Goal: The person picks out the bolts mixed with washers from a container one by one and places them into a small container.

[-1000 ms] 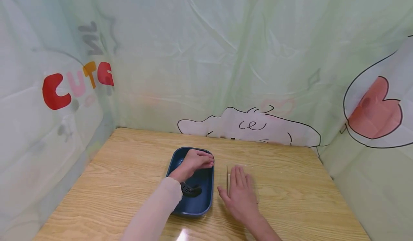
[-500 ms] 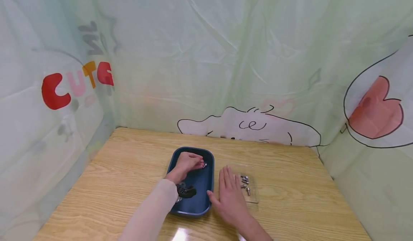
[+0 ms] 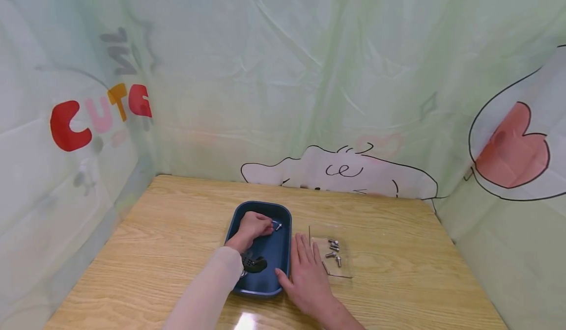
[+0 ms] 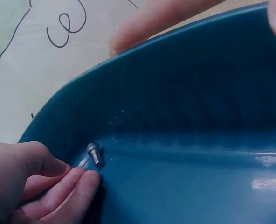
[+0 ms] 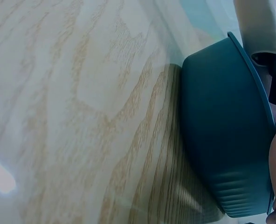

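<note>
Inside the blue tray [image 3: 289, 251] my left hand [image 3: 252, 228] has loosely bent fingers with nothing visible in them. A small metal bolt [image 4: 95, 155] with a round head lies on the tray's floor near a far corner, just beyond those fingertips. My right hand [image 3: 306, 273] is stretched along the tray's right side, its fingers straight and its thumb at the rim. To the right of that hand, several metal bolts [image 3: 334, 248] lie on a clear flat plastic piece [image 3: 346, 266]. In the right wrist view the tray's outer wall [image 5: 222, 121] shows close to my right hand.
A wooden table [image 3: 185, 222] carries everything. Printed curtain sheets [image 3: 212, 99] stand at its back and both sides. A black perforated strap piece [image 3: 255, 263] on my left wrist hangs over the tray.
My left hand has moved left from the tray's right rim, and the bolt now lies apart from its fingertips. My right hand has shifted left off the clear plastic piece, uncovering the bolts there.
</note>
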Demonstrator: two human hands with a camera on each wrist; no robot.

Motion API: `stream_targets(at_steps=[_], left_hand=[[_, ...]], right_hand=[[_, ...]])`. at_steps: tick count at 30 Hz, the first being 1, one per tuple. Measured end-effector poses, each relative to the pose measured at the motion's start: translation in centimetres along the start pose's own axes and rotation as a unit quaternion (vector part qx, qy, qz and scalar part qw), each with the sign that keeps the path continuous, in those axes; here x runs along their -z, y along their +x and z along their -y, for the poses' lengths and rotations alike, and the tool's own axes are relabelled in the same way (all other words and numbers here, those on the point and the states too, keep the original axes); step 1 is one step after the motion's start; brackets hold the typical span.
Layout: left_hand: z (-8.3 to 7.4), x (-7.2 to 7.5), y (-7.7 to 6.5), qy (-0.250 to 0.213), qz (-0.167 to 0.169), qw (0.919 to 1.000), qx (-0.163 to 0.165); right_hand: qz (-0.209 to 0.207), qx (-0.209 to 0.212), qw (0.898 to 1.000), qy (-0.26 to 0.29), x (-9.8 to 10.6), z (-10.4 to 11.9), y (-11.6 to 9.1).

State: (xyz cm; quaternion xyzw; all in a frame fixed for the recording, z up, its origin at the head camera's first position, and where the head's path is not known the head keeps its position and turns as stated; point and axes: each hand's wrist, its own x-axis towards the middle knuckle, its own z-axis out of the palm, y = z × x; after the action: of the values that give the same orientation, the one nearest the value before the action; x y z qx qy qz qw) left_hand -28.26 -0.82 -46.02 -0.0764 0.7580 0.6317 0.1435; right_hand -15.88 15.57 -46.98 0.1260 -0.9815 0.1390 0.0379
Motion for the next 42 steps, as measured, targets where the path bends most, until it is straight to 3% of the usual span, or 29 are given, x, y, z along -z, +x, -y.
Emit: stream_targets(at_steps=[15, 25, 36, 42], left_hand=[[-0.2, -0.7, 0.5, 0.018, 0.011, 0.9997, 0.012], [-0.4, -1.3, 0.5, 0.033, 0.029, 0.9990, -0.010], [-0.9, -1.7, 0.1, 0.029, 0.031, 0.9991, -0.004], [-0.5, -2.3, 0.1, 0.022, 0.052, 0.9983, -0.014]], right_hand=[[0.001, 0.004, 1.000, -0.006, 0.1, 0.0, 0.1], [0.008, 0.004, 1.000, -0.004, 0.2, 0.1, 0.1], [0.026, -0.002, 1.000, -0.002, 0.3, 0.1, 0.3], [0.026, 0.003, 1.000, -0.007, 0.2, 0.0, 0.2]])
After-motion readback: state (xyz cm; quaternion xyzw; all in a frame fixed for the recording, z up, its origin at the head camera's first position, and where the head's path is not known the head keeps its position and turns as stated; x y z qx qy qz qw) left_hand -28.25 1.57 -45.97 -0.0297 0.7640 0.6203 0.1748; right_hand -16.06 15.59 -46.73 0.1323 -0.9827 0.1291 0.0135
